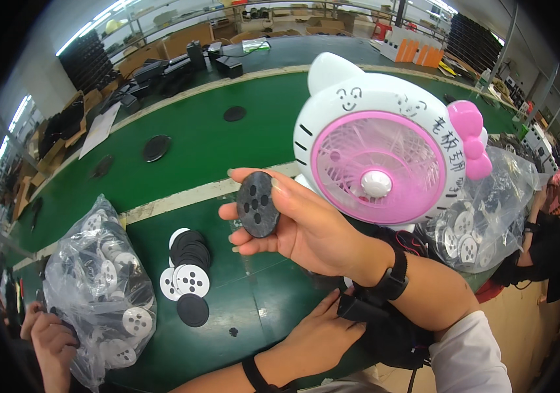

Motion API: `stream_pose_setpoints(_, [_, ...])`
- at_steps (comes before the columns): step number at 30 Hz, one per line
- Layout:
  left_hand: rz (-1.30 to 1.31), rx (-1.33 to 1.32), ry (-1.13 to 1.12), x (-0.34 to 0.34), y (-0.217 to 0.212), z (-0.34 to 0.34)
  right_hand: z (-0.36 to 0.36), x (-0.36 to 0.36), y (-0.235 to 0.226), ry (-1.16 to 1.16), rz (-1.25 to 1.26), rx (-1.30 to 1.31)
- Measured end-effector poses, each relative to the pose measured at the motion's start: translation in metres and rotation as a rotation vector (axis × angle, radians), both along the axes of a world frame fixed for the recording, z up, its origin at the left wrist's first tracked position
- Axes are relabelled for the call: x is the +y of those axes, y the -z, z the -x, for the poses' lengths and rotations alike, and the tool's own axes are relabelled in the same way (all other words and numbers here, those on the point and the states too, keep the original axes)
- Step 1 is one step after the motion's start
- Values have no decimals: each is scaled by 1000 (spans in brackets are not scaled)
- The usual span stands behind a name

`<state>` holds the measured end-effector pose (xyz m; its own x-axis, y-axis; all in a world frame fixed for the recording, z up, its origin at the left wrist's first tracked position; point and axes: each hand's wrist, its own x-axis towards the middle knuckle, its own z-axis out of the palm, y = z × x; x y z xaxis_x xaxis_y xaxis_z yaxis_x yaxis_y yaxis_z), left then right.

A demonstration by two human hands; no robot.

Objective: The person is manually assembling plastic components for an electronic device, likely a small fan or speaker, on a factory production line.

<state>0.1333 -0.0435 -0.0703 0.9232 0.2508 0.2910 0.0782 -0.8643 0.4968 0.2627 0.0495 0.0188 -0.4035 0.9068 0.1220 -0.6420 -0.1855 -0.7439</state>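
With right hand (316,226), pinching a black disc (260,213) by its edge left of the fan (376,184), seemingly baring its holes; with left hand (322,344), lying spread below with unclear grip.

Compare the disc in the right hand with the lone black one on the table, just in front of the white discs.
Pose: the held disc is tipped up in the right hand; the table disc lies flat.
Face: the held disc shows a cluster of dark spots; the table disc looks plain.
Shared: both are dark and round.
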Motion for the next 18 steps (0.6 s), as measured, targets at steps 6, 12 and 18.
stream_pose_setpoints(6, [98, 39, -19, 14, -30, 15, -1, 0, -1, 19, -8, -32])
stream_pose_setpoints(12, [181, -40, -236, 56, -90, 99, 2, 0, 4, -41, 1, -122])
stream_pose_setpoints(18, [-44, -663, -627, 75, -90, 133, 28, -5, 3, -501, 12, -85])
